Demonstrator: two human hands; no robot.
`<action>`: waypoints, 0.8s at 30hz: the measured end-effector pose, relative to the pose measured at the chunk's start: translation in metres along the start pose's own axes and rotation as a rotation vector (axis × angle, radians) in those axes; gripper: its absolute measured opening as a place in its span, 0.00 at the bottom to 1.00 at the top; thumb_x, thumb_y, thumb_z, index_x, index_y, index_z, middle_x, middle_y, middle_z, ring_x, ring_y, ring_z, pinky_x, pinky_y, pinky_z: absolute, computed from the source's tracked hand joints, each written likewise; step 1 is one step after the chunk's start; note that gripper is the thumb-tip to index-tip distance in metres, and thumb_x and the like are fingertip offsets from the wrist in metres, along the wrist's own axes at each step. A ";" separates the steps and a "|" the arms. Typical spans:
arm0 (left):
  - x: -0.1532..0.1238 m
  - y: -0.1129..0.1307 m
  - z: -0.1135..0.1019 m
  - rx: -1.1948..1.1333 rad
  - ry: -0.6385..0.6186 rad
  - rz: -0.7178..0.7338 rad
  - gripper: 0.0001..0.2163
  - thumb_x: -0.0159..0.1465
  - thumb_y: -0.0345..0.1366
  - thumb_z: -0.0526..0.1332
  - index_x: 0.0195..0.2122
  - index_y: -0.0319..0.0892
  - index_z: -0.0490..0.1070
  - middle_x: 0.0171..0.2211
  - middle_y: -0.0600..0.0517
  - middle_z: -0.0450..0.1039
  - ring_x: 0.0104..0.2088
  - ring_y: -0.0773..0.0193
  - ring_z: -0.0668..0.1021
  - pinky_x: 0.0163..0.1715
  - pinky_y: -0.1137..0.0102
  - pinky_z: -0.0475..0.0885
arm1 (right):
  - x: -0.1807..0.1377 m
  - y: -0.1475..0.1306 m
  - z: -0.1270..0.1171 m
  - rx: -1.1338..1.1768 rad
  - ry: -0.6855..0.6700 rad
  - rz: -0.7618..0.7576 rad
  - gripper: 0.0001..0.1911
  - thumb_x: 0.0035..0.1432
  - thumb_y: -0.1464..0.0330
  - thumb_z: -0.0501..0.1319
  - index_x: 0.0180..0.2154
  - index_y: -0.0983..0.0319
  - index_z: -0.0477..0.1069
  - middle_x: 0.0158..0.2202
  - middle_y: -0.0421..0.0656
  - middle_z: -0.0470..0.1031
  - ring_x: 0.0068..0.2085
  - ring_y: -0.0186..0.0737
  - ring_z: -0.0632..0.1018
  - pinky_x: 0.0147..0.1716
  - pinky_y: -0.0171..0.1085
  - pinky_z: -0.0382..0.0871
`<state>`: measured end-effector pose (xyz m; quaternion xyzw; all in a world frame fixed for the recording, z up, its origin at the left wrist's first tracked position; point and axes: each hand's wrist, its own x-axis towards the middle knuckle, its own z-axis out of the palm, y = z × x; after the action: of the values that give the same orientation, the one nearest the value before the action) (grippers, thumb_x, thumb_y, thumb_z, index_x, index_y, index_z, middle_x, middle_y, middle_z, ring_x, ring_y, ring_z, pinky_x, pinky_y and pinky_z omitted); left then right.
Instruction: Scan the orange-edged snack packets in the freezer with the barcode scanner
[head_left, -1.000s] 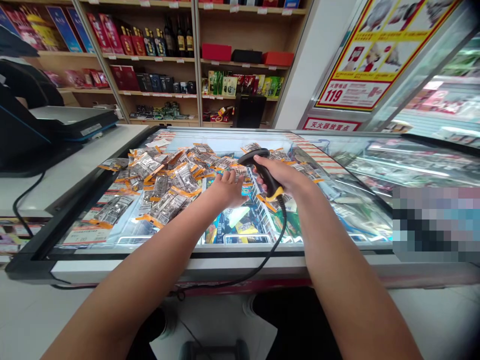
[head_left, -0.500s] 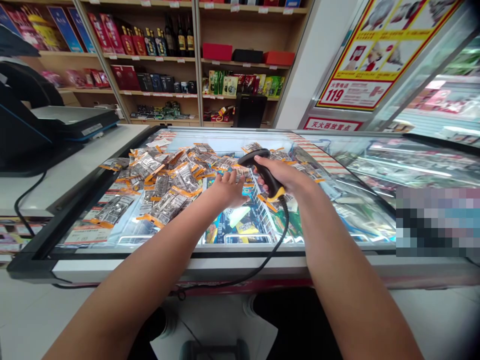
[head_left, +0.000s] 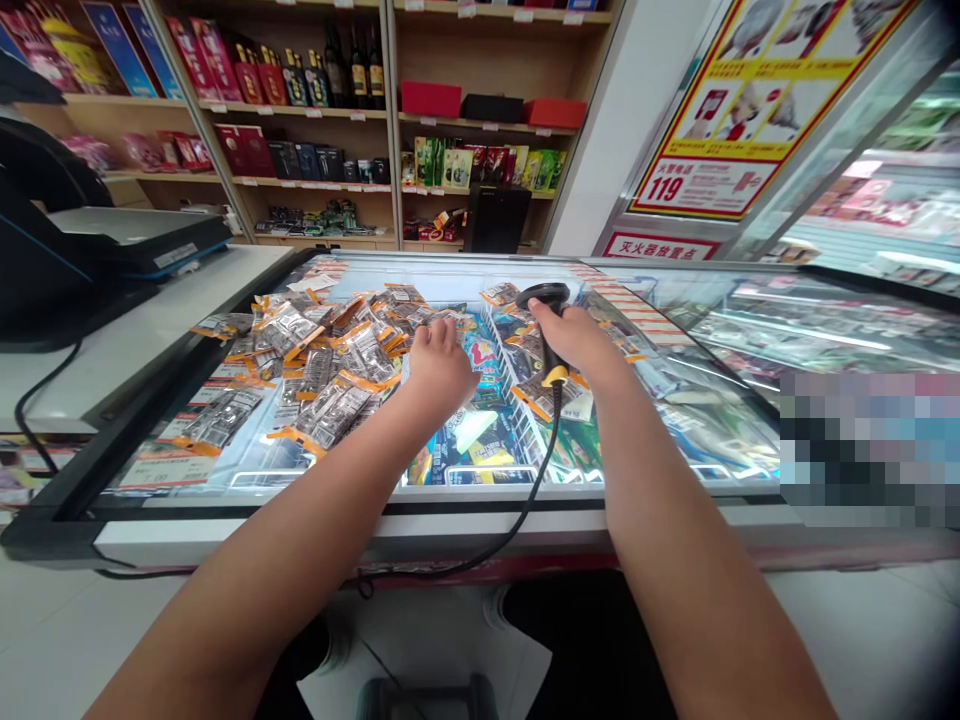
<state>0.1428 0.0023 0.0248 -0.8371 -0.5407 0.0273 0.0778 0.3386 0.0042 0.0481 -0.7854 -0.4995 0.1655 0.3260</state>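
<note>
Now the scanner sits farther right, well clear of the left hand

The black-and-yellow scanner (head_left: 546, 294) is above the freezer's glass, over a few orange-edged packets (head_left: 540, 392); half a second ago it was just beside the left fingertips. The right hand (head_left: 579, 340) is wrapped around its handle, thumb high near the head, and the cord (head_left: 541, 470) drops past the freezer's front rim (head_left: 465, 523).

The left hand (head_left: 444, 368) has shifted left, and its fingers, stretched forward before, are now curled at the right edge of the large packet pile (head_left: 367, 352); whether they pinch a packet, I cannot tell. Between the hands, blue packages (head_left: 484, 365) and a white wire divider (head_left: 501, 350) now show more fully below the glass.

Beyond, the shelves (head_left: 300, 110) and the red-and-yellow poster (head_left: 731, 110) have merely slid slightly with the view.
</note>
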 end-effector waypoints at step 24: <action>0.026 -0.019 0.017 -0.130 -0.126 0.207 0.34 0.76 0.50 0.44 0.81 0.44 0.43 0.81 0.51 0.38 0.79 0.45 0.48 0.75 0.43 0.47 | -0.024 -0.013 -0.005 0.473 -0.483 0.139 0.14 0.67 0.56 0.66 0.35 0.57 0.67 0.23 0.42 0.73 0.19 0.38 0.71 0.17 0.38 0.65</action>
<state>0.1341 0.0355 0.0124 -0.8883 -0.4560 0.0527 -0.0140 0.3219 -0.0153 0.0593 -0.6583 -0.4555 0.4798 0.3591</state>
